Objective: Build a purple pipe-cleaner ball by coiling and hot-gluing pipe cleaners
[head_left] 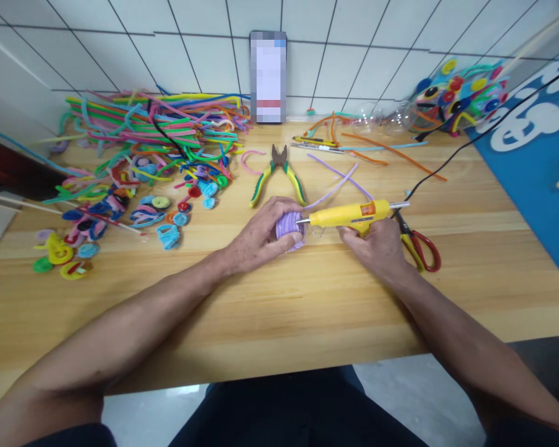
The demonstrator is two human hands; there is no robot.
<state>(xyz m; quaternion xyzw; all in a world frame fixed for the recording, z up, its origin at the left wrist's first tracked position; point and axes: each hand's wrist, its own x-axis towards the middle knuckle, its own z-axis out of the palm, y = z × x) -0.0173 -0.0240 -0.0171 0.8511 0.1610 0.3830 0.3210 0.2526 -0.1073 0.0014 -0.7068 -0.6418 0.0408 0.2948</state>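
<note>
My left hand (266,233) is wrapped round a purple coil of pipe cleaner (287,227), its thumb across the front and its fingers over the top. In my right hand (377,243) is a yellow hot glue gun (342,215), gripped by the handle and pointing left. The metal nozzle meets the coil's right side; whether glue is coming out is too small to see. Just behind the coil lie two loose lilac pipe cleaners (336,185), crossing each other. Pliers (279,171) with yellow-green handles rest beyond my left hand. Red-and-yellow-handled scissors (422,248) lie partly behind my right hand.
Bundled colourful pipe cleaners (153,124) and small coiled pieces (168,236) cover the table's left side. A phone (268,77) leans on the tiled wall. A black cord (461,146) runs off right, past a clear bottle (395,118) and decorated pipe-cleaner work (461,99).
</note>
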